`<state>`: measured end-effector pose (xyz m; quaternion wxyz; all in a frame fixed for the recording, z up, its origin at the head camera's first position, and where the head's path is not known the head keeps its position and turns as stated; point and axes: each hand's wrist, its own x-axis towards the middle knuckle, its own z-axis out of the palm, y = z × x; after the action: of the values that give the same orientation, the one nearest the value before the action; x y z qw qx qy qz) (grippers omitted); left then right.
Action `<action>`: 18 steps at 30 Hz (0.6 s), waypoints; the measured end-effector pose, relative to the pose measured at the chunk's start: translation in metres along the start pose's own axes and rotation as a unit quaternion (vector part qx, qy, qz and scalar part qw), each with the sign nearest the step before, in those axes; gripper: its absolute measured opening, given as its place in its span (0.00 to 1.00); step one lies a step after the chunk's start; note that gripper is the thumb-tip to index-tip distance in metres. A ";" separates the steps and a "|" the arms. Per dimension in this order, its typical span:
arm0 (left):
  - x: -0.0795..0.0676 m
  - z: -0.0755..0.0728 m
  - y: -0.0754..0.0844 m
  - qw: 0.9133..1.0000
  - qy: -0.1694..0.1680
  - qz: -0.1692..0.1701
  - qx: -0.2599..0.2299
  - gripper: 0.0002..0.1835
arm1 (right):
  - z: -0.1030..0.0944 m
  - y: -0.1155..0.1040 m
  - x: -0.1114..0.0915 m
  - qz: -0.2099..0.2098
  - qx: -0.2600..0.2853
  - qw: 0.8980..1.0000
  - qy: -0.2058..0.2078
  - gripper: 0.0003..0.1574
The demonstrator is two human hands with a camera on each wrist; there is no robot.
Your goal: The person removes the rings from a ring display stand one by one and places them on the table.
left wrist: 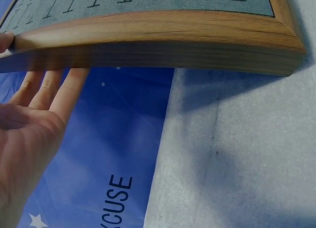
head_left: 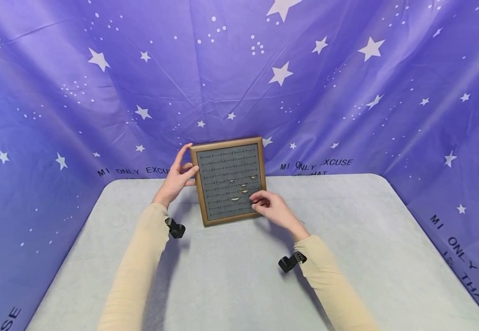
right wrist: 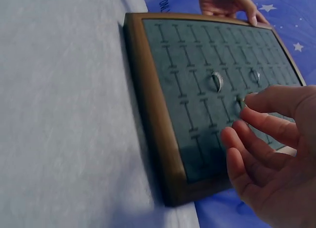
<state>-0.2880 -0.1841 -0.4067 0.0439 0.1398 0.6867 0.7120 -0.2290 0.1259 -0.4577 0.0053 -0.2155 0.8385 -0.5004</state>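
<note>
A ring display board [head_left: 218,161] with a wooden frame and slotted grey pad stands tilted on the table. My left hand [head_left: 175,181] grips its left edge, thumb at the front and fingers behind, as the left wrist view also shows. Several rings sit in the pad's slots, among them a silvery ring [right wrist: 217,82] and another ring [right wrist: 255,76]. At the board's lower right is my right hand [head_left: 275,210], fingers bent, thumb and index tips close together beside a ring [right wrist: 240,101]. Whether those fingertips pinch anything is too small to tell.
The pale grey table [head_left: 231,271] carries the board near its back edge. A purple star-printed cloth [head_left: 206,59] hangs behind and at both sides. A tiny glinting thing [head_left: 302,222] shows beside the right wrist. Black cameras are strapped at both wrists.
</note>
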 end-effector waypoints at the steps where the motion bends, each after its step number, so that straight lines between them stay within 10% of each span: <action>1: 0.000 0.000 0.000 1.000 0.000 0.000 -0.001 0.38 | 0.001 -0.001 0.001 -0.002 0.003 1.000 0.003 0.13; 18: 0.000 0.000 -0.001 1.000 -0.006 0.007 0.001 0.38 | 0.022 -0.027 0.024 -0.059 -0.020 0.993 0.103 0.11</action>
<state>-0.2877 -0.1840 -0.4074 0.0426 0.1489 0.6864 0.7105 -0.2364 0.0874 -0.4410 -0.1150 -0.2115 0.8306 -0.5022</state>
